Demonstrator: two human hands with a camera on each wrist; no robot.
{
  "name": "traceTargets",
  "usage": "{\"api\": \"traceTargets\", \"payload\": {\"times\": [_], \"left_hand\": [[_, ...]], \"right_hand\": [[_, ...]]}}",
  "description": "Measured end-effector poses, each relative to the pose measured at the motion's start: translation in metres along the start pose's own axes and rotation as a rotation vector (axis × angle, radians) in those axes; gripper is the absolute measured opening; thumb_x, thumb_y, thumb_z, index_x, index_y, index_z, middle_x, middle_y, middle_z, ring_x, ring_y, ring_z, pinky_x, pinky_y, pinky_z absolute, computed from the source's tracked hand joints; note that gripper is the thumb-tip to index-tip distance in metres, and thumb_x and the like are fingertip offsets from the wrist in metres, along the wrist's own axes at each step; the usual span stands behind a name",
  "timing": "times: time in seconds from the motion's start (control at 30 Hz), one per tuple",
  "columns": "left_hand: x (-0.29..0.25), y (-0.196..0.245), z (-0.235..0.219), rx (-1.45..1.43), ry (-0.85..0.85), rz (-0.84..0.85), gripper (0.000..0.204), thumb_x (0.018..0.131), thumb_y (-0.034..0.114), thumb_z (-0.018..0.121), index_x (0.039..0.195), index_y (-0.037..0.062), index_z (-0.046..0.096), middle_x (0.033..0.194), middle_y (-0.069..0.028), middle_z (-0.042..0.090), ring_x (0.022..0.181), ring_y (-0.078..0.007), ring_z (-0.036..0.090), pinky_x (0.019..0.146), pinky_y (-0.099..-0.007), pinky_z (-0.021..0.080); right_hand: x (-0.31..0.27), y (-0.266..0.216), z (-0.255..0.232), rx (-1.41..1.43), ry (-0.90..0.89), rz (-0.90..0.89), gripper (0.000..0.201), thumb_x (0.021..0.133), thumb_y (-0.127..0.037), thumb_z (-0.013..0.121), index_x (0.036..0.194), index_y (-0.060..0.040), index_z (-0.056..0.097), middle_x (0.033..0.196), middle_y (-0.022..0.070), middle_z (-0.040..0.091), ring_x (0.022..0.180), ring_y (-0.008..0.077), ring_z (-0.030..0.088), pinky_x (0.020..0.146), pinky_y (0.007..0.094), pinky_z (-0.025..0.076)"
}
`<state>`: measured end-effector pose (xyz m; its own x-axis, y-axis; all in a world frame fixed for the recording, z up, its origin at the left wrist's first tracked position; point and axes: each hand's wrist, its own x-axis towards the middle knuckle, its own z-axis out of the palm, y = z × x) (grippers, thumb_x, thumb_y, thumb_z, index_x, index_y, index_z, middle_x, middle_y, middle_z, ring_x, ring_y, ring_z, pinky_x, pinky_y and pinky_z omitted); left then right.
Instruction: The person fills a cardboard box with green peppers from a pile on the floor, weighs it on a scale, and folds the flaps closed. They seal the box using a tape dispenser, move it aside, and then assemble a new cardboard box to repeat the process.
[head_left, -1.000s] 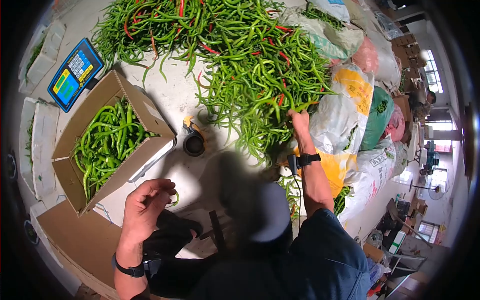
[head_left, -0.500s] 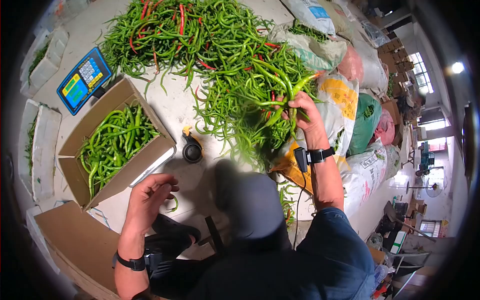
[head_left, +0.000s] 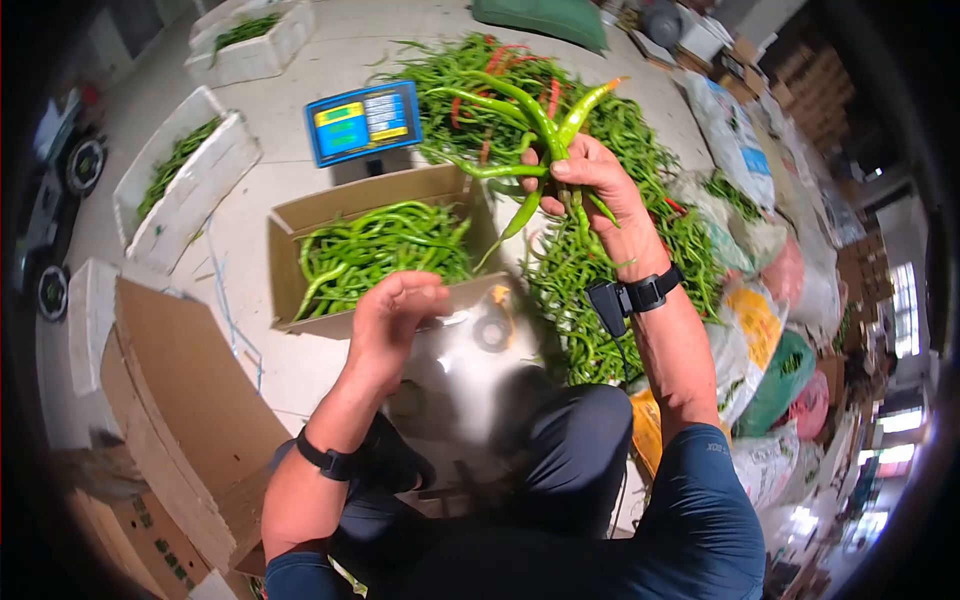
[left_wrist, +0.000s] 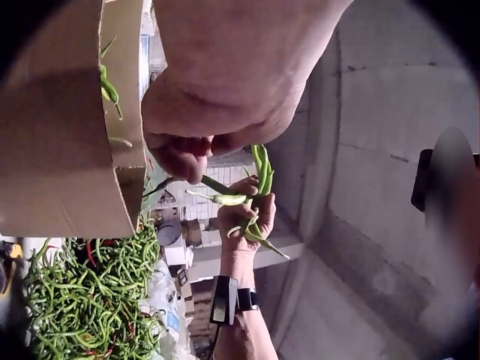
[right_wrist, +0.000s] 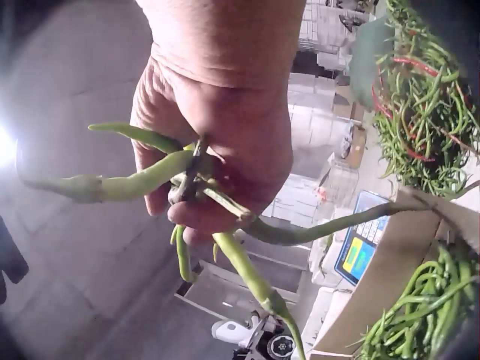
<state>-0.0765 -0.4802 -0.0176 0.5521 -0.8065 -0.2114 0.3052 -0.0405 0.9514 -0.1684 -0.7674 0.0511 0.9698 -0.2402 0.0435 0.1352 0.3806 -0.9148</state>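
Observation:
My right hand (head_left: 600,185) is raised over the near side of the chili pile (head_left: 575,335) and grips a small bunch of long green chili peppers (head_left: 545,125). Their tips splay out around the fingers, and one has an orange-red end. In the right wrist view, the stems of the held peppers (right_wrist: 146,176) cross beneath the fingers. My left hand (head_left: 395,315), holding nothing, hovers at the near side of the cardboard box (head_left: 365,197) with its fingers loosely bent. Green chili peppers (head_left: 385,245) lie heaped inside that box.
A blue scale display (head_left: 365,122) stands behind the box. White foam crates (head_left: 245,150) with green peppers are at the far left. An open cardboard carton (head_left: 190,390) lies nearer on the left. Stuffed sacks (head_left: 785,370) line the right side.
My right hand has lifted a bunch of chili peppers off the pile and brought it toward the box. The head view has turned left. My left hand remains empty near the box.

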Motion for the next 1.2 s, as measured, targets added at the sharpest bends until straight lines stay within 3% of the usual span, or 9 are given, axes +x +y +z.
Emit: {"api": "traceTargets", "payload": {"times": [0.17,0.33,0.5,0.57,0.67,0.8,0.83,0.97,1.2], "left_hand": [[0.002,0.016,-0.040,-0.198,0.257,0.032,0.027,0.095,0.012,0.056,0.117,-0.0034,0.055,0.099,-0.0099,0.065,0.082,-0.0155,0.064,0.074,-0.0281,0.052],[0.000,0.014,-0.062,-0.330,0.252,-0.018,0.030,0.095,0.011,0.056,0.120,-0.0037,0.053,0.098,-0.0104,0.065,0.080,-0.0154,0.064,0.071,-0.0270,0.053],[0.001,0.017,-0.074,-0.409,0.239,-0.018,0.043,0.096,0.011,0.052,0.134,-0.0056,0.042,0.121,-0.0181,0.058,0.112,-0.0256,0.060,0.092,-0.0354,0.052],[0.007,0.008,-0.084,-0.723,0.153,0.037,0.049,0.096,0.005,0.046,0.142,-0.0038,0.033,0.139,-0.0197,0.046,0.134,-0.0336,0.044,0.108,-0.0435,0.041],[0.021,-0.002,-0.098,-0.771,0.047,0.123,0.052,0.094,-0.001,0.043,0.145,0.0002,0.029,0.149,-0.0166,0.037,0.142,-0.0367,0.033,0.114,-0.0475,0.034],[0.028,-0.007,-0.106,-0.758,0.090,0.158,0.044,0.098,0.000,0.043,0.141,0.0039,0.036,0.145,-0.0129,0.040,0.140,-0.0347,0.036,0.114,-0.0472,0.034],[0.032,-0.015,-0.109,-0.780,0.131,0.138,0.035,0.100,0.003,0.044,0.135,0.0040,0.041,0.139,-0.0122,0.046,0.135,-0.0331,0.042,0.113,-0.0470,0.035],[0.041,-0.025,-0.109,-0.753,0.178,0.105,0.029,0.101,0.006,0.046,0.131,0.0045,0.044,0.135,-0.0121,0.049,0.130,-0.0316,0.048,0.112,-0.0473,0.037],[0.049,-0.028,-0.107,-0.734,0.297,0.000,0.015,0.103,0.010,0.046,0.115,0.0003,0.046,0.122,-0.0173,0.055,0.116,-0.0332,0.057,0.105,-0.0513,0.045]], "right_hand": [[0.060,0.007,0.064,-0.089,-0.124,0.081,0.042,0.081,-0.016,0.070,0.119,-0.0005,0.058,0.096,0.0063,0.067,0.075,0.0147,0.065,0.050,0.0208,0.045],[0.092,0.011,0.095,0.041,-0.207,0.032,0.037,0.082,-0.017,0.069,0.109,0.0075,0.060,0.088,0.0163,0.067,0.059,0.0150,0.060,0.045,0.0212,0.043],[0.106,0.044,0.112,0.107,-0.325,0.115,0.041,0.080,-0.022,0.066,0.110,0.0057,0.059,0.095,0.0174,0.065,0.067,0.0188,0.062,0.047,0.0240,0.041],[0.106,0.064,0.112,0.138,-0.246,0.151,0.041,0.081,-0.021,0.067,0.112,0.0042,0.059,0.098,0.0164,0.064,0.073,0.0187,0.064,0.051,0.0247,0.045],[0.114,0.091,0.106,0.119,-0.268,0.233,0.041,0.081,-0.020,0.069,0.114,0.0037,0.058,0.100,0.0149,0.064,0.076,0.0190,0.065,0.053,0.0257,0.047],[0.130,0.116,0.086,-0.075,-0.270,0.398,0.040,0.081,-0.016,0.072,0.115,0.0007,0.060,0.100,0.0114,0.066,0.082,0.0165,0.066,0.058,0.0230,0.053],[0.135,0.118,0.080,-0.108,-0.281,0.431,0.039,0.080,-0.012,0.074,0.115,0.0010,0.061,0.103,0.0100,0.067,0.089,0.0179,0.067,0.073,0.0265,0.055],[0.144,0.120,0.071,-0.372,-0.366,0.416,0.048,0.077,-0.010,0.078,0.120,0.0015,0.061,0.108,0.0097,0.068,0.102,0.0200,0.065,0.098,0.0326,0.047],[0.143,0.101,0.071,-0.692,-0.453,0.413,0.055,0.081,-0.008,0.076,0.132,-0.0002,0.057,0.115,0.0056,0.067,0.098,0.0147,0.063,0.090,0.0286,0.049]]}}
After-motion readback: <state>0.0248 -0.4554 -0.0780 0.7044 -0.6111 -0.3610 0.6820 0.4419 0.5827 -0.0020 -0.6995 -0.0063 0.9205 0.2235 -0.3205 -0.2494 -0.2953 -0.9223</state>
